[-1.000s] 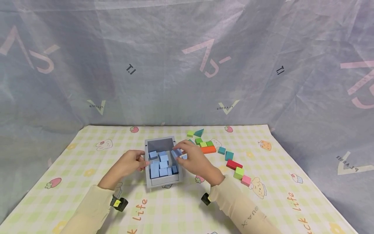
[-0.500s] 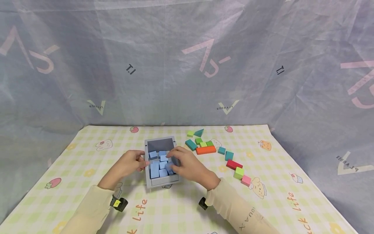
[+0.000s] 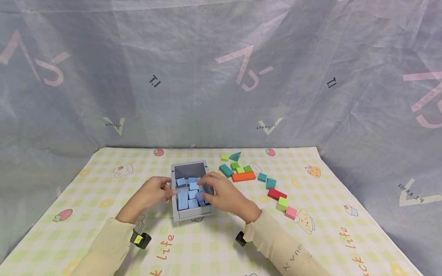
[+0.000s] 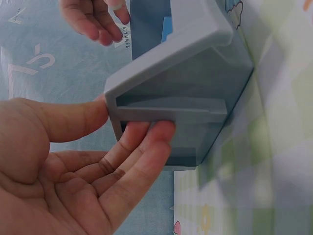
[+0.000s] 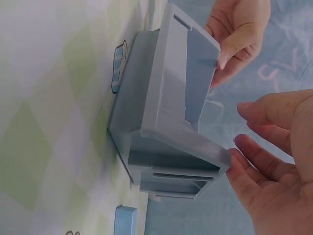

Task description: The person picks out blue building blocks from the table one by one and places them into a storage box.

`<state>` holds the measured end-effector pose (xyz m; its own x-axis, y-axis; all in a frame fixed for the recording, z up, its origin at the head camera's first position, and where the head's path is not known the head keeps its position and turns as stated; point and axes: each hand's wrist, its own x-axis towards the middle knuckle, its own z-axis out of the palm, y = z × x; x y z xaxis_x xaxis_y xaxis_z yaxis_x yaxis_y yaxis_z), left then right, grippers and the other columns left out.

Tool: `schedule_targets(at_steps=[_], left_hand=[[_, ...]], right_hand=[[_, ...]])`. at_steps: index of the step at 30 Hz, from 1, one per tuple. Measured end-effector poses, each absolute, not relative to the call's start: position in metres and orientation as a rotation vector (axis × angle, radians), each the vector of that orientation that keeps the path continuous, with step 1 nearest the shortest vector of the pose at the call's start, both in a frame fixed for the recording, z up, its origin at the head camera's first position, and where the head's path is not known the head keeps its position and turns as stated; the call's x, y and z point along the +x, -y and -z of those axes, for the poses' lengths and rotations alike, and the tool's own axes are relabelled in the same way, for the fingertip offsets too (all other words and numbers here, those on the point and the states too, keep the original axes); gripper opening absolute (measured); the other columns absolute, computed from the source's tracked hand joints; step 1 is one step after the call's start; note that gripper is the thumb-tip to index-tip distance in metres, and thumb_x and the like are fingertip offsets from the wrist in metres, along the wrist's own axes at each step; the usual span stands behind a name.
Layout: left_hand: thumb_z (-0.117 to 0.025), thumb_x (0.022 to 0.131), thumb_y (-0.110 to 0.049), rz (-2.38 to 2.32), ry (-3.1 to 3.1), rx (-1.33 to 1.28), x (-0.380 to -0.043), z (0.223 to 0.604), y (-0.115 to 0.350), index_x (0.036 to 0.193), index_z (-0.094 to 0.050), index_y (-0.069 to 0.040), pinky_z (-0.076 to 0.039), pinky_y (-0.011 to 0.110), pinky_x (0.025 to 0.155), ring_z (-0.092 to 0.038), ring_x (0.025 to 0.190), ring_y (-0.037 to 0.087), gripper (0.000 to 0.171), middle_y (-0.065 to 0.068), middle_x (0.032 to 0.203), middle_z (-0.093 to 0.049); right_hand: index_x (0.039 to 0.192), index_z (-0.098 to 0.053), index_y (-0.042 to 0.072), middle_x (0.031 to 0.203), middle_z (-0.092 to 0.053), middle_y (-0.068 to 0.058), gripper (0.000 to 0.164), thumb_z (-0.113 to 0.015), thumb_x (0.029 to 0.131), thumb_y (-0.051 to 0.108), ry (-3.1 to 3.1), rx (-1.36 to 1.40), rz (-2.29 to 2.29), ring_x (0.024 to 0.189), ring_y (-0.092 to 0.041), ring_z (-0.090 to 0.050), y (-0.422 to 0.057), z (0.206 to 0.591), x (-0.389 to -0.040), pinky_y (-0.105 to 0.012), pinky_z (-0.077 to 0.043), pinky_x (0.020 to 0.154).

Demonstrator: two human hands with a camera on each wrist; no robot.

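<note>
A grey plastic box [image 3: 195, 212] with several light blue blocks [image 3: 183, 199] in it stands on the table. My left hand [image 3: 156, 190] grips its left side; in the left wrist view the thumb lies on the rim and the fingertips reach under a ledge on the outer wall. Over the right rim is my right hand [image 3: 222, 193]. Its thumb and fingers are parted with nothing between them in the right wrist view, and some fingers touch the rim. A tilted blue block [image 3: 200, 197] lies below its thumb in the head view.
Right of the box lie a teal block [image 3: 226, 170], an orange bar [image 3: 243, 176], a red block [image 3: 276, 194], a pink cube [image 3: 291, 212] and several green and teal pieces. A blue block [image 5: 125, 221] on the tablecloth shows in the right wrist view. Grey curtain [image 3: 193, 76] hangs behind.
My right hand has moved left from the right rim to over the box and let go of a blue block inside. The teal block behind it is uncovered. My left hand has stayed put.
</note>
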<state>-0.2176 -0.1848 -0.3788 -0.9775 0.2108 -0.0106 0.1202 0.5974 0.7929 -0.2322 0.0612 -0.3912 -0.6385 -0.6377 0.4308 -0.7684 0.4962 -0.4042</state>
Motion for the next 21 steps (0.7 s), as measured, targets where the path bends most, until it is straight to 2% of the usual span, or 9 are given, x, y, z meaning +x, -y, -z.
schedule_targets(at_steps=[7, 12, 21], left_hand=[[-0.065, 0.088, -0.006, -1.325, -2.722, 0.283, -0.218, 0.379, 0.185, 0.132, -0.040, 0.020, -0.055, 0.041, 0.070, -0.063, 0.069, 0.026, 0.057, 0.012, 0.078, -0.068], [-0.065, 0.088, -0.006, -1.328, -2.718, 0.296, -0.218, 0.379, 0.186, 0.132, -0.040, 0.020, -0.055, 0.041, 0.070, -0.063, 0.068, 0.026, 0.057, 0.012, 0.077, -0.068], [-0.066, 0.087, -0.006, -1.296, -2.736, 0.291, -0.218, 0.378, 0.185, 0.131, -0.041, 0.020, -0.054, 0.041, 0.069, -0.063, 0.067, 0.025, 0.057, 0.013, 0.077, -0.068]], right_hand=[[0.113, -0.066, 0.012, 0.114, -0.062, 0.000, 0.029, -0.069, 0.084, 0.013, 2.502, 1.192, -0.859, 0.095, -0.009, -0.053, -0.064, 0.390, -0.234, -0.032, -0.053, 0.077], [0.112, -0.066, 0.012, 0.114, -0.061, -0.001, 0.029, -0.070, 0.084, 0.010, 2.483, 1.199, -0.922, 0.097, -0.015, -0.055, -0.066, 0.389, -0.236, -0.037, -0.055, 0.079], [0.117, -0.063, 0.011, 0.118, -0.059, -0.003, 0.034, -0.070, 0.084, 0.008, 2.483, 1.144, -1.016, 0.107, -0.014, -0.053, -0.075, 0.383, -0.241, -0.036, -0.053, 0.086]])
